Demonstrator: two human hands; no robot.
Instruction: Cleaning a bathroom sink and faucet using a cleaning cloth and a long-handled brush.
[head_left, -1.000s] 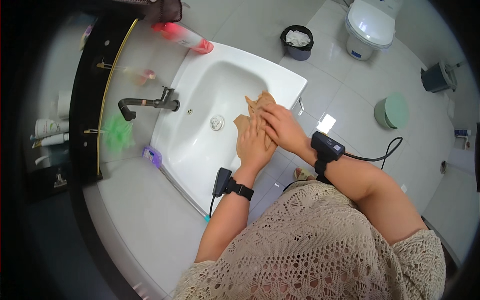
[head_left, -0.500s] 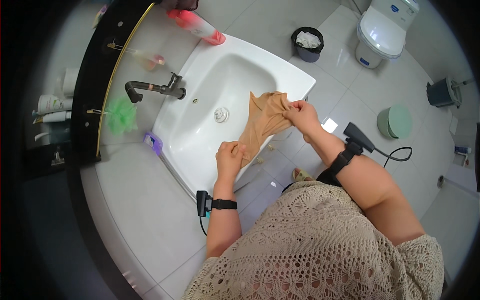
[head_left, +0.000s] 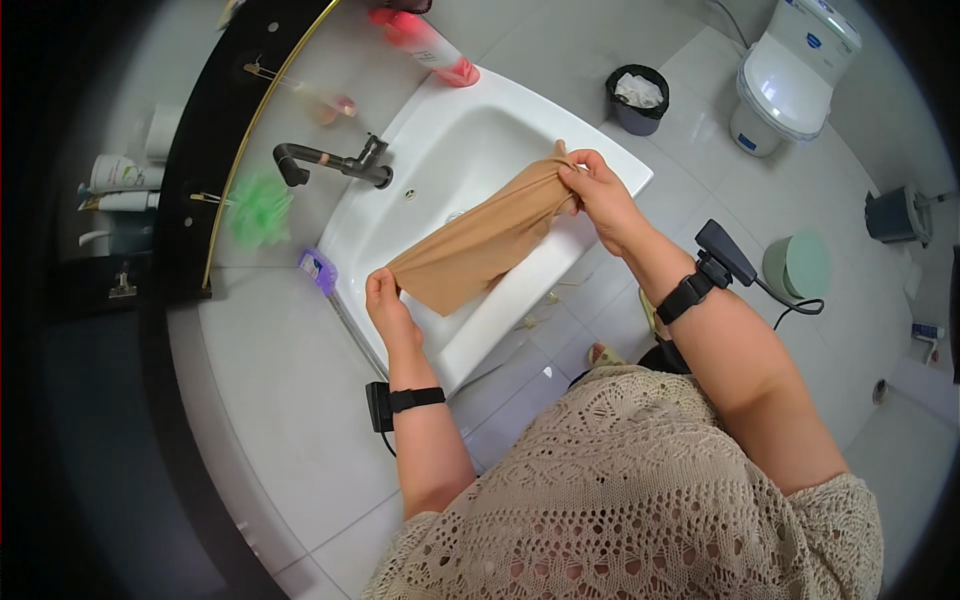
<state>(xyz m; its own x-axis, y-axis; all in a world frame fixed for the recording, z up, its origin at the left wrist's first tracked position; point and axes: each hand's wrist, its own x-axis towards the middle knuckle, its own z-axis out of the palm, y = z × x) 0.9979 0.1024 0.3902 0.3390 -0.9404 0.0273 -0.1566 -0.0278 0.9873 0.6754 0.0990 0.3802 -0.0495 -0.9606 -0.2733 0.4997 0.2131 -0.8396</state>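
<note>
A tan piece of thin, stretchy fabric (head_left: 480, 240), perhaps a garment, hangs stretched between my hands over the white washbasin (head_left: 535, 300). My left hand (head_left: 392, 306) pinches its near-left corner. At the other end, my right hand (head_left: 598, 190) grips a gathered bunch, and a small tip of cloth sticks up beside the fingers. The fabric lies nearly smooth between them and covers most of the drain. Its lower edge sags toward the basin's front rim. I cannot tell what kind of garment it is.
A dark faucet (head_left: 340, 162) reaches over the basin's left side. A pink-and-white bottle (head_left: 430, 50) stands at the back corner, a purple bottle (head_left: 318, 270) at the left. A green bath puff (head_left: 259, 208) hangs by the mirror. Beyond are a bin (head_left: 637, 110) and a toilet (head_left: 785, 90).
My left hand has moved left and slightly up, my right hand slightly up. The bunched fabric has been pulled out into a wide, flatter stretch, now across the drain.
</note>
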